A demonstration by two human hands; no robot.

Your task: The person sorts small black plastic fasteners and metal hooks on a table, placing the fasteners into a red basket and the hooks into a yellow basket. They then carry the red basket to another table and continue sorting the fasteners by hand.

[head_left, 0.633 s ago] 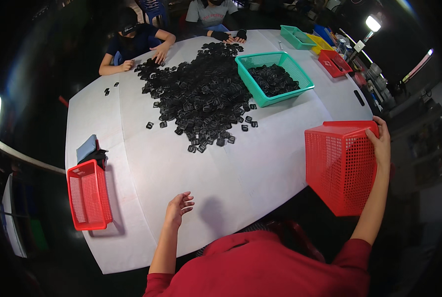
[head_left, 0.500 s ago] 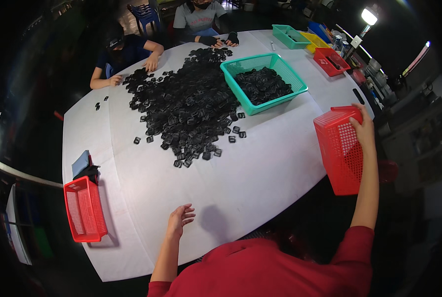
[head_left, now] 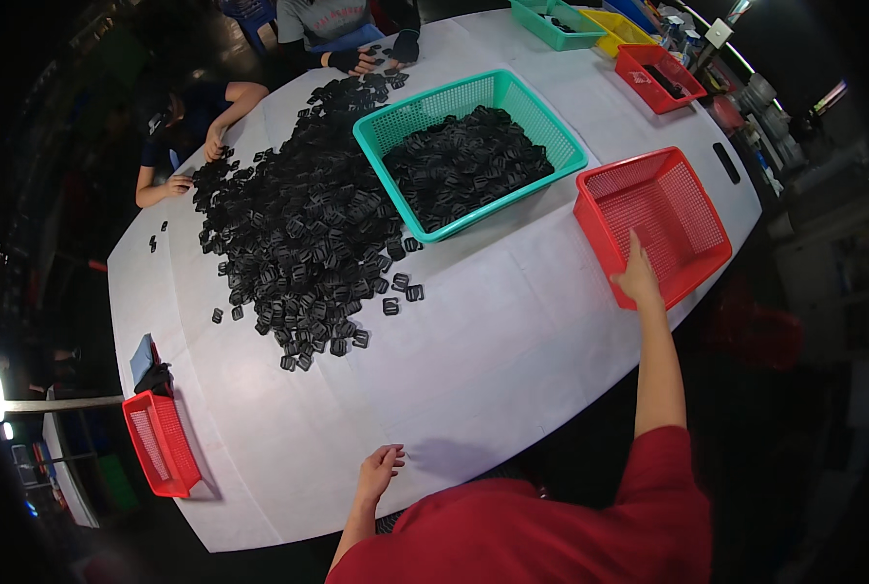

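left hand point(head_left: 381, 472) hovers above the near table edge, fingers half curled and a bit apart, nothing seen in it. white-topped table point(head_left: 493, 360); at its left edge a small red basket point(head_left: 173, 450), folded grey-blue cloth point(head_left: 142, 358) just behind. right hand point(head_left: 639, 280) is at the near-left rim of a bigger red basket point(head_left: 692, 209), touching; can't tell if fingers are clamped on it. that basket sits mouth up on the right side of the table, only bare mesh seen inside, so none of it looks filled. left of it, a teal basket point(head_left: 539, 125) already holds a good load of black buckle-like pieces point(head_left: 473, 161). the big loose heap point(head_left: 303, 229) beside it is much larger, so most pieces look unbasketed. far side: co-worker in dark top point(head_left: 201, 105), hands at heap edge; another in grey shirt point(head_left: 327, 19), gloved hands by its far end.
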